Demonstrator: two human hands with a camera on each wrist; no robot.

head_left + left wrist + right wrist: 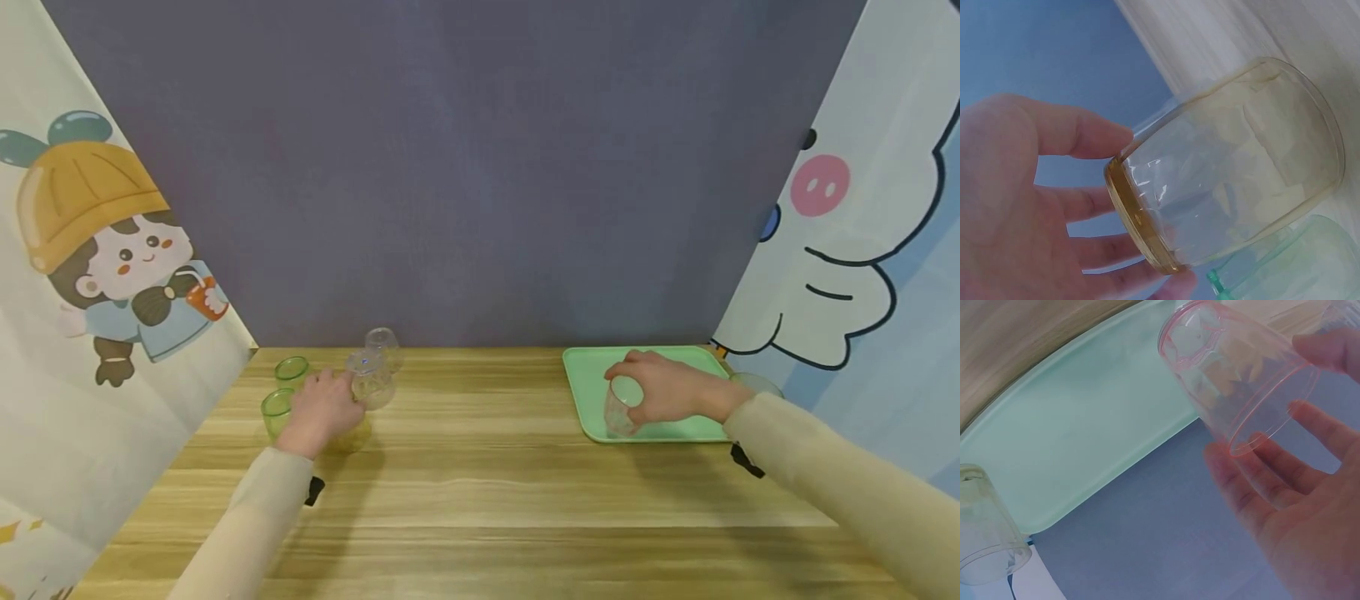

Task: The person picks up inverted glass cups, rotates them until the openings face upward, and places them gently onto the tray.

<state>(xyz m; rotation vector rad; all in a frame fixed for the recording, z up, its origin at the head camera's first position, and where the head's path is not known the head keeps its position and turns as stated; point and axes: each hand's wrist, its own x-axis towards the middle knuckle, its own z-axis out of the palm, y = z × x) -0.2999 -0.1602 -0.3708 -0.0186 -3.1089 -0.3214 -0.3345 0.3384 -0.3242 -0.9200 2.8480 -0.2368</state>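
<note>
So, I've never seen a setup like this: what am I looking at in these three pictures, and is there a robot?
No robot here, just a person's two bare hands. The wide picture comes from a camera worn on the head, looking forward and down; the other two come from cameras on each wrist.

On the wood-patterned table are green cups and clear cups at the left, and a pale green tray at the right, with a yellowish cup near its right end.

The left hand grips an upside-down amber cup near its base. The right hand holds a see-through pink cup near its rim.
</note>
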